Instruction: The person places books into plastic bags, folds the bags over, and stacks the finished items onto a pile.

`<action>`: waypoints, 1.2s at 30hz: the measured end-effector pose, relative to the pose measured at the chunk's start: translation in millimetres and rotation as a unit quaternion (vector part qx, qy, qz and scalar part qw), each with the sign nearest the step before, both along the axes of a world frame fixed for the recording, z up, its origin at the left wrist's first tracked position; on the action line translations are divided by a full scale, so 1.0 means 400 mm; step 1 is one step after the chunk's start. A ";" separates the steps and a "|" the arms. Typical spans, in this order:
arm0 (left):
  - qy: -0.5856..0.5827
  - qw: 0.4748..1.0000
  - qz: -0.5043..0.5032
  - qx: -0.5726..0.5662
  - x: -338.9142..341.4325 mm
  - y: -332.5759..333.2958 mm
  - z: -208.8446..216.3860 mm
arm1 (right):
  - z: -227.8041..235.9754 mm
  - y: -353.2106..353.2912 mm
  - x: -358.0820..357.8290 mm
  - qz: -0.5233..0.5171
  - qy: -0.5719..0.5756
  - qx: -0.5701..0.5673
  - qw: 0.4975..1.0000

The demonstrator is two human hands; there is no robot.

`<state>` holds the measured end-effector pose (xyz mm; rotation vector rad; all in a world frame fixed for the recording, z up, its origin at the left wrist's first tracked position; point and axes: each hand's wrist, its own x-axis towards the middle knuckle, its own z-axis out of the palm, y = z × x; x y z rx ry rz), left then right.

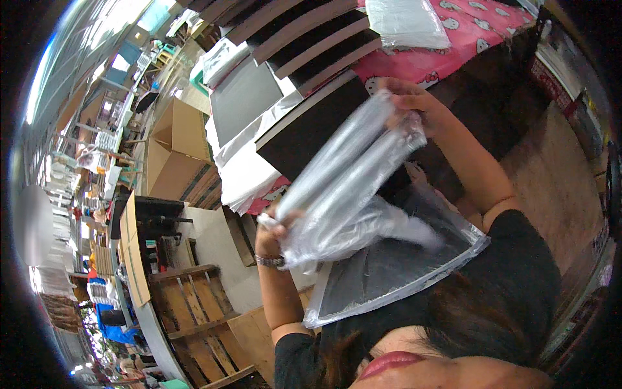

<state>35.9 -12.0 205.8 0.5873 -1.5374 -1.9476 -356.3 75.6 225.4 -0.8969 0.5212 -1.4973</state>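
Observation:
A clear plastic bag [343, 172] is stretched between my two hands, gathered in folds and partly blurred. My left hand [275, 233] closes on its lower left end, with a dark bracelet at the wrist. My right hand [411, 107] grips the bag's upper right end, fingers bent around it. Below the bag, against my body, lies a clear plastic sleeve [395, 272] with a whitish edge; something dark shows through it. Just beyond my hands sits a flat black board [308, 133], partly hidden by the bag.
Several dark boards with brownish edges [311, 39] lie overlapped at the top. Flat clear plastic bags [408, 23] rest on a pink patterned cloth [479, 29]. A grey panel [245, 100] lies on white sheets [243, 175]. Leftward stand an open cardboard box [178, 142] and a wooden pallet [194, 311].

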 end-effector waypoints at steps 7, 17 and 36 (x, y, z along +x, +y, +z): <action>-0.164 0.873 0.338 -0.312 -0.154 -0.137 0.027 | 0.041 -0.099 0.021 -0.327 0.536 -0.041 0.777; -0.136 0.898 0.307 -0.284 -0.048 0.054 0.052 | 0.022 0.031 0.082 -0.361 0.548 -0.165 0.736; -0.558 0.814 -0.019 -0.161 0.224 -0.098 -0.490 | -0.377 0.126 -0.022 0.088 0.633 0.298 0.709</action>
